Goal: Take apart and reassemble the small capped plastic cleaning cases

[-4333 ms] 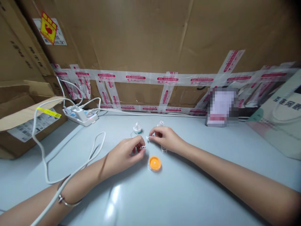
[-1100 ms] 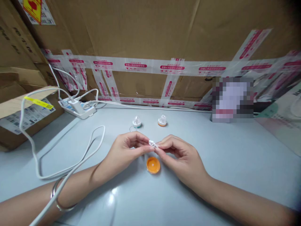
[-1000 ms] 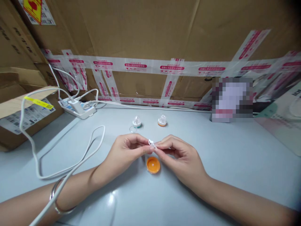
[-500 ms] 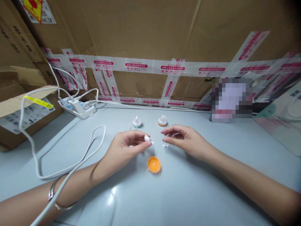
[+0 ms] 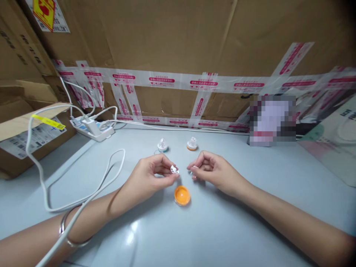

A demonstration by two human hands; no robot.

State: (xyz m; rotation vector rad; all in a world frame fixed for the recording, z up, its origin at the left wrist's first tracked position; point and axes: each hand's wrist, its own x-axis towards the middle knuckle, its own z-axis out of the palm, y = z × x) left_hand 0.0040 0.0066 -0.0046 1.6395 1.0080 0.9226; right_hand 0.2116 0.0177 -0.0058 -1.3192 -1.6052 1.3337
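Observation:
Between the thumb and fingers of my left hand (image 5: pixel 155 172) is a small white plastic figure (image 5: pixel 174 169). My right hand (image 5: pixel 210 170) is closed on a small white plastic piece (image 5: pixel 194 171), mostly covered by the fingers. The two hands are apart, facing each other just above the table. In front of them lies a round orange cup (image 5: pixel 182 195), its hollow side up. Beyond the hands stand two small white and clear domed toys, one with a teal base (image 5: pixel 162 145) and one with an orange base (image 5: pixel 192 144).
A white cable (image 5: pixel 41 178) loops over the table at left and crosses my left forearm. A power strip (image 5: pixel 96 129) with plugs sits by an open carton (image 5: pixel 36 137). Large taped cardboard (image 5: pixel 167 40) walls the back. A blurred-out upright object (image 5: pixel 271 120) and a pale box (image 5: pixel 336 137) stand at right.
My right hand has closed on the white piece that lay on the table beneath it. My left hand still holds the white figure, now turned and slightly lower.

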